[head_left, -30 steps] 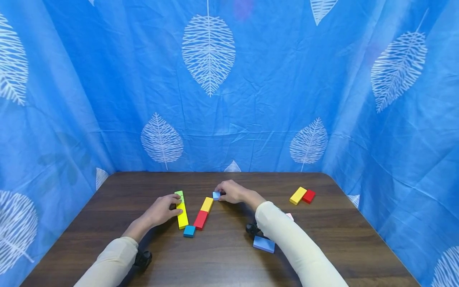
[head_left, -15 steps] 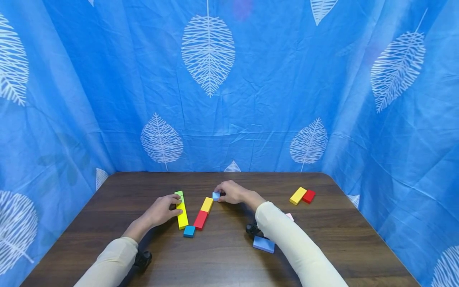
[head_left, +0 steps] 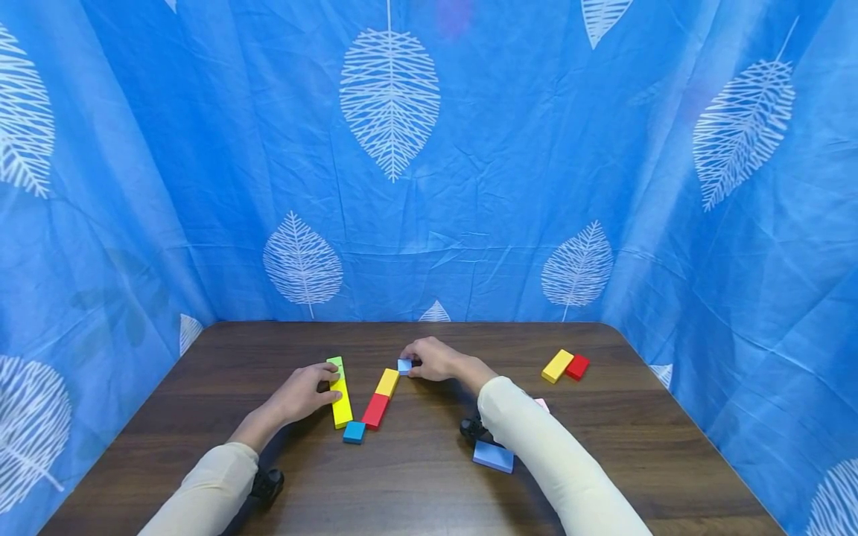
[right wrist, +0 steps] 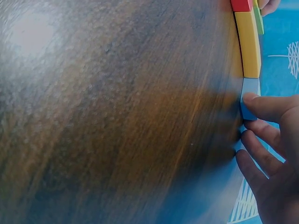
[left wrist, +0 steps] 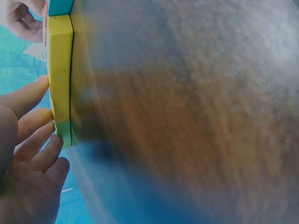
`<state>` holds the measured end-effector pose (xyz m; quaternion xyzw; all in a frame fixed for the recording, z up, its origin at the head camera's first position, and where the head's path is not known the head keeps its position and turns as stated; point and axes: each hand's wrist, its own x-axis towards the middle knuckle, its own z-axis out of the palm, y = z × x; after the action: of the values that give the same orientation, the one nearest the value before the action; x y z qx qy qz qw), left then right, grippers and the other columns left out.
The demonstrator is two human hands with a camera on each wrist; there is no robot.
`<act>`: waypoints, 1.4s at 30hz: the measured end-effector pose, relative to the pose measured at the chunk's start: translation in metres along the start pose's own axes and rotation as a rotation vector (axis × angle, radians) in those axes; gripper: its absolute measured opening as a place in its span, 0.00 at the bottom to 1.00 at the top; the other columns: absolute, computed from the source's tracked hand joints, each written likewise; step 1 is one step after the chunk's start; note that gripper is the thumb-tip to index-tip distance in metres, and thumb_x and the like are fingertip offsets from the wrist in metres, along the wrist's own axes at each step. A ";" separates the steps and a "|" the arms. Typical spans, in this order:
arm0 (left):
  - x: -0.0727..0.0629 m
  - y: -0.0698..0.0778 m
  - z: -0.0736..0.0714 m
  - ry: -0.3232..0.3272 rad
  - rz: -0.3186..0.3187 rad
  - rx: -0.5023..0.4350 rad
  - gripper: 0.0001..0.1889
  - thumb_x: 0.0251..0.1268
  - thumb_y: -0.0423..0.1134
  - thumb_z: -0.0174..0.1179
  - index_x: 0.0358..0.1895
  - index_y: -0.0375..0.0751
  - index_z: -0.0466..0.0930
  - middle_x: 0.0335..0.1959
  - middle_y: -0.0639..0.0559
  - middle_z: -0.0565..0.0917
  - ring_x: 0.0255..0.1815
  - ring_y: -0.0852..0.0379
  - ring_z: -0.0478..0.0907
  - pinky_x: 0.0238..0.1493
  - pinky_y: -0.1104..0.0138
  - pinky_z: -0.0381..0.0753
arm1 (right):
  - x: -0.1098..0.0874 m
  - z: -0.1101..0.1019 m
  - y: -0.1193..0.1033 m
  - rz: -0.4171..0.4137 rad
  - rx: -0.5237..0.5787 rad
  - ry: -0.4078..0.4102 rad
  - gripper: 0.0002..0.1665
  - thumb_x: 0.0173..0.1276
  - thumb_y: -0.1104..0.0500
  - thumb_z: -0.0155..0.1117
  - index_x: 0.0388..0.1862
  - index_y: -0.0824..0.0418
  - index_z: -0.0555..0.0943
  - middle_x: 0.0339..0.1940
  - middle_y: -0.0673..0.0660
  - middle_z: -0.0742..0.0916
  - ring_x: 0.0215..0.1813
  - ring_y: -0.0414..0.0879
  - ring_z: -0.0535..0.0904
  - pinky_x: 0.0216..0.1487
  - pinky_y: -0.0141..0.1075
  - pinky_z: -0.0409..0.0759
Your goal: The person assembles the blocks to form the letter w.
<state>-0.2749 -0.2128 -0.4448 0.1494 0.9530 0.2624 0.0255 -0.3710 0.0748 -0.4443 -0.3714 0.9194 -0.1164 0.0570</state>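
Observation:
In the head view my left hand (head_left: 303, 394) rests its thumb and fingers on a row made of a long yellow block (head_left: 341, 412) with a green block (head_left: 337, 362) at its far end. My right hand (head_left: 436, 359) pinches a small light blue block (head_left: 404, 365); in the right wrist view the thumb lies on this light blue block (right wrist: 250, 88), which abuts an orange-yellow block (right wrist: 247, 44). A red block (head_left: 375, 411) continues that slanted row toward me. At the near end, a teal block (head_left: 354, 432) sits between the two rows, making a V.
A larger blue block (head_left: 493, 456) lies by the right forearm, and a pink block (head_left: 541, 404) is partly hidden behind the sleeve. Farther right lie a yellow block (head_left: 557, 365) and a red block (head_left: 577, 366). A blue leaf-print curtain (head_left: 482, 186) surrounds the wooden table (head_left: 402, 491).

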 end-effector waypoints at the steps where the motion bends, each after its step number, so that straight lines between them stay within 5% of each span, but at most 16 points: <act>1: 0.000 0.000 0.000 0.000 0.000 0.002 0.25 0.67 0.37 0.71 0.62 0.26 0.80 0.67 0.34 0.76 0.66 0.33 0.72 0.65 0.44 0.75 | 0.000 0.000 0.000 -0.001 -0.001 0.001 0.20 0.73 0.59 0.71 0.62 0.61 0.84 0.52 0.54 0.86 0.53 0.44 0.80 0.59 0.38 0.78; 21: 0.000 0.000 0.000 0.002 -0.015 0.005 0.24 0.67 0.37 0.71 0.62 0.27 0.81 0.67 0.35 0.77 0.66 0.33 0.73 0.66 0.44 0.74 | -0.013 -0.015 0.005 0.069 0.052 0.016 0.24 0.70 0.56 0.74 0.63 0.58 0.83 0.51 0.53 0.86 0.52 0.46 0.80 0.57 0.41 0.80; 42: 0.003 0.006 -0.005 -0.014 0.038 0.083 0.22 0.63 0.36 0.74 0.57 0.27 0.84 0.59 0.34 0.82 0.60 0.35 0.78 0.60 0.47 0.80 | -0.040 -0.034 0.015 0.067 0.124 0.030 0.23 0.70 0.59 0.73 0.62 0.63 0.83 0.56 0.56 0.86 0.57 0.51 0.82 0.58 0.43 0.81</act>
<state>-0.2771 -0.2092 -0.4375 0.1704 0.9599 0.2218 0.0206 -0.3596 0.1190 -0.4143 -0.3346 0.9231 -0.1765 0.0698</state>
